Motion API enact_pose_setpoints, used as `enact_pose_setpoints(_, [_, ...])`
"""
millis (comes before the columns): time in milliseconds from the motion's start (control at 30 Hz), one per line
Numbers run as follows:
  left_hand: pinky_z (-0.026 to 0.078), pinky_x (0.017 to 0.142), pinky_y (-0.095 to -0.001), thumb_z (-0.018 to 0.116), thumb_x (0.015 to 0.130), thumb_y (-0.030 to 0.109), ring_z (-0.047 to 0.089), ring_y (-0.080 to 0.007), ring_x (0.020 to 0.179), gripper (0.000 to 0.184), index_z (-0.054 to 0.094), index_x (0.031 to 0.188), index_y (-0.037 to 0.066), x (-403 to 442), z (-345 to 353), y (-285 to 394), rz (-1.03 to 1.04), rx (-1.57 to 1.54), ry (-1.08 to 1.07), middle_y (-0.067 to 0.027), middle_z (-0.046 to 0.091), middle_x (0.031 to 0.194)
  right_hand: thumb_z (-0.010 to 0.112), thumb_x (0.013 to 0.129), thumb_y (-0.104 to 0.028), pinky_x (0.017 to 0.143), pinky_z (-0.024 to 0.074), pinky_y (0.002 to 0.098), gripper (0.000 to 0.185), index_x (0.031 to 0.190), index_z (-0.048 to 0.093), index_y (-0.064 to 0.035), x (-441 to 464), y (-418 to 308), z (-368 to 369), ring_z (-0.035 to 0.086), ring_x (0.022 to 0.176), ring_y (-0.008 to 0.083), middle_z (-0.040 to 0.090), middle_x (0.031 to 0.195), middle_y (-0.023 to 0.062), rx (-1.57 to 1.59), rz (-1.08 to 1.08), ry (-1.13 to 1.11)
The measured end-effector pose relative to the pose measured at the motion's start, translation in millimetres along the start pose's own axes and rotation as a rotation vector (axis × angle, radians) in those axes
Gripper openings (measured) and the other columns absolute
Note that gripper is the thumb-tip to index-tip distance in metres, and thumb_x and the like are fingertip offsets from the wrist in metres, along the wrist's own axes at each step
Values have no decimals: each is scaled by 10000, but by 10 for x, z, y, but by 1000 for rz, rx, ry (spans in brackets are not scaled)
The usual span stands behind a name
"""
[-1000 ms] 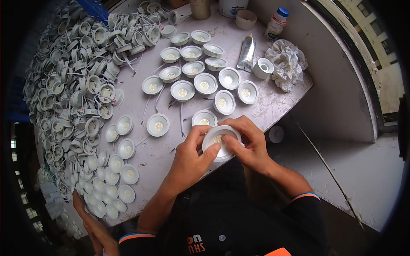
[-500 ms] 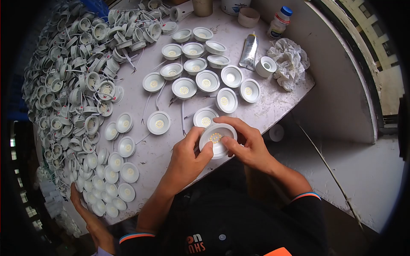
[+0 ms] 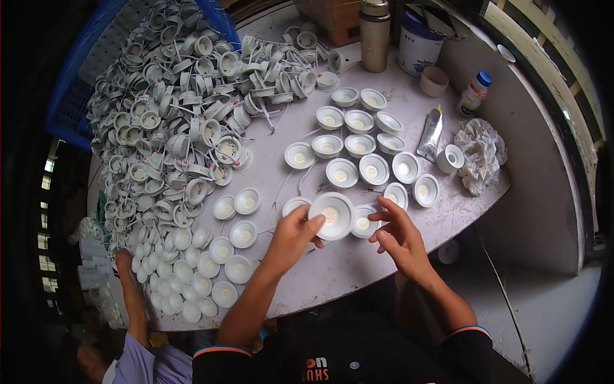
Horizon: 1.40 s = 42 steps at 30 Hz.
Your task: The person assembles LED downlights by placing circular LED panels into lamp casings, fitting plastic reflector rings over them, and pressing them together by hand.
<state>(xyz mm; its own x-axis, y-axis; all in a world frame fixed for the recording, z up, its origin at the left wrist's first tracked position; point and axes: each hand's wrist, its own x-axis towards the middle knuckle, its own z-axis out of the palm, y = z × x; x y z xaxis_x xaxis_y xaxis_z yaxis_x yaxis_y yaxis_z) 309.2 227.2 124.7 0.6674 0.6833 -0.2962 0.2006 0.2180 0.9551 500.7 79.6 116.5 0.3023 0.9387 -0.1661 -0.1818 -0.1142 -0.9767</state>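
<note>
Lamp (image 3: 333, 215) could slip: 1-sided grip
Left hand (image 3: 289, 241) pinches its left side; right hand (image 3: 404, 247), half-open, looks empty.

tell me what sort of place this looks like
Probably a small assembly workshop for lamps: a big heap of wired white housings covers one side of the worktable, many cup-shaped lamps with dotted discs sit in loose groups, and a silvery squeeze tube lies nearby.

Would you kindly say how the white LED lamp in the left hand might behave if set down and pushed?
The white LED lamp is probably light, since the left hand alone holds it. Its circular outline suggests it could roll if stood on edge.
</note>
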Motion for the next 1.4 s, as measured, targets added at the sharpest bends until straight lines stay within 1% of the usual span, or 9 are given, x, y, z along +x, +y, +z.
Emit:
enact_pose_setpoints(167, [530,676,-274,556,965,313,654,-164,799,379,536,1171,-4,802,-998,-116,33,-66,460,-96,639,1015,630,911,-150,695,466,239,414,1301,539,-44,90,129,-99,581,855,100,625,1094,62,3,44,-23])
enact_pose_setpoints(400, [527,657,-305,591,928,424,660,-182,816,463,547,1137,13,1532,-1430,-678,-196,144,627,-85,654,987,626,919,-119,742,479,261,265,1170,640,-36,207,185,-76,608,870,123,643,987,59,-235,22,-172])
enact_pose_setpoints(667, [497,590,-302,515,955,460,653,-177,653,474,641,955,4,1273,-1465,-285,-23,951,502,-121,669,817,627,916,-103,748,490,271,237,1138,650,-27,317,235,-68,617,849,133,639,962,66,-216,62,-158])
enact_pose_setpoints(733, [489,592,-341,536,955,368,654,-219,649,369,647,980,17,1155,-1513,-69,-27,794,527,-124,675,855,626,915,-101,747,491,272,236,1136,649,-24,331,214,-55,618,846,136,638,958,69,-233,47,-164])
enact_pose_setpoints(833, [484,713,-353,600,902,245,642,-229,770,218,659,958,43,1060,-1692,9,308,1051,683,-96,668,859,623,915,-99,745,491,273,235,1136,647,-21,345,233,-31,620,840,142,637,953,74,-262,41,-177])
enact_pose_setpoints(900, [427,890,-380,647,813,147,592,-217,913,138,671,928,74,1125,-1923,56,539,1801,412,-54,651,841,622,916,-99,743,492,274,236,1137,646,-21,338,216,-29,620,838,145,637,952,77,-276,49,-187])
enact_pose_setpoints(1000, [366,950,-383,686,758,129,557,-226,1003,69,679,801,76,1201,-2142,12,413,2049,178,-56,647,818,624,916,-102,739,492,276,232,1133,647,-22,318,175,14,620,834,149,636,954,76,-291,27,-195])
enact_pose_setpoints(1267, [382,967,-374,674,824,138,603,-187,911,136,689,909,33,1187,-2291,447,339,1499,179,-26,694,880,626,923,-114,720,491,278,221,1128,652,-35,173,173,29,618,838,140,642,955,80,-327,18,-185])
enact_pose_setpoints(1400, [471,698,-252,614,924,148,604,-90,795,184,627,1027,-4,1191,-2371,492,205,662,189,-30,653,847,623,927,-117,719,491,277,220,1132,653,-42,152,133,46,616,833,137,645,955,82,-344,-2,-188])
